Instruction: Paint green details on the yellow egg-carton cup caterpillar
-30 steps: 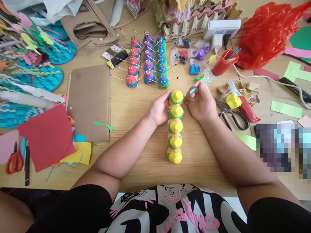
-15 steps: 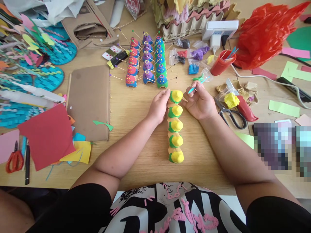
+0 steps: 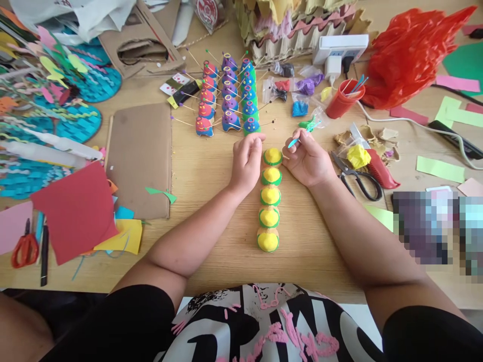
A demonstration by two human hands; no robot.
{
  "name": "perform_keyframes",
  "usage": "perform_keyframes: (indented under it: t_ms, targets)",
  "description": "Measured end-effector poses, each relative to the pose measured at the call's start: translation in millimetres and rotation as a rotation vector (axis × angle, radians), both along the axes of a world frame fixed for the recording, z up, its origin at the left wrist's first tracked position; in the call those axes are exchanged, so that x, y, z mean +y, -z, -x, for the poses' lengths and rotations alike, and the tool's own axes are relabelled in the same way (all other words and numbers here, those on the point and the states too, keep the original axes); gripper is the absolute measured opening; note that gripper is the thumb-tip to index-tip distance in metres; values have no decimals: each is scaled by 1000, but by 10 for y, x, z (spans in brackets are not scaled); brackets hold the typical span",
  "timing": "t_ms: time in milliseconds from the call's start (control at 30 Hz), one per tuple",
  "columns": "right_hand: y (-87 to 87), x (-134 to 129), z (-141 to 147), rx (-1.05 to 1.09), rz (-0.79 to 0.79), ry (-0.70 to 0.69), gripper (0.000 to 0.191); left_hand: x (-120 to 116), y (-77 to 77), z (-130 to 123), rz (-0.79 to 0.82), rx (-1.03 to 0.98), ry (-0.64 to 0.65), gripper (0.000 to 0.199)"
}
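An egg-carton strip point(image 3: 270, 197) with several yellow-topped, green-rimmed bumps lies on the table in front of me, running away from my body. Just left of its far end is my left hand point(image 3: 246, 163), fingers curled together, with nothing visible in them. My right hand point(image 3: 308, 158), on the other side of that end, pinches a thin blue tool point(image 3: 293, 143) between thumb and fingers. Beyond my left hand stand three decorated strips: a red and blue one point(image 3: 206, 109), a purple one point(image 3: 230, 104) and a green and blue one point(image 3: 250, 108), with pins sticking out.
A brown cardboard sheet point(image 3: 139, 161) and red paper point(image 3: 75, 211) lie at the left. To the right are black-handled scissors point(image 3: 360, 181), a red cup point(image 3: 344, 99) with sticks and a red plastic bag point(image 3: 411, 58). Egg cartons point(image 3: 294, 40) are stacked at the back.
The yellow and green strip has turned upright, its bumps now facing up. My left hand has come off it and its fingers have curled. My right hand has shifted slightly with the blue tool.
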State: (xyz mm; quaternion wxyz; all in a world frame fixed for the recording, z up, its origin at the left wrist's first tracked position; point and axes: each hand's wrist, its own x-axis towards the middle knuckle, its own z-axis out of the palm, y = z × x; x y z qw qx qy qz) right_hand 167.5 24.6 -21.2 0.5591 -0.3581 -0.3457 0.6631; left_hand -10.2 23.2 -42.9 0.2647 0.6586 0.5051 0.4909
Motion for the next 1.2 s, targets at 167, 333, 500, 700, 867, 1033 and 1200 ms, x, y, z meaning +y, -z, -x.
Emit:
perform_keyframes:
  t_ms: [167,333,500,700,867,1033,1200]
  targets:
    - [-8,5,3,-8,24,-26,43,-2,-83,7,-71,68,207,64]
    - [-18,2,-2,-46,15,-7,44,0,-111,9,-70,75,305,67]
    - [2,0,2,-39,-17,23,41,37,-41,9,-97,116,308,48]
    - [47,7,-6,-41,-19,-2,37,90,58,17,-51,114,231,21]
    - [96,47,-41,-118,5,-23,43,87,53,7,50,16,210,24]
    - [124,53,-9,-237,-11,188,46,94,59,-10,61,-12,213,24]
    - [-9,-30,96,-104,-8,366,36,101,81,-14,39,-10,193,25]
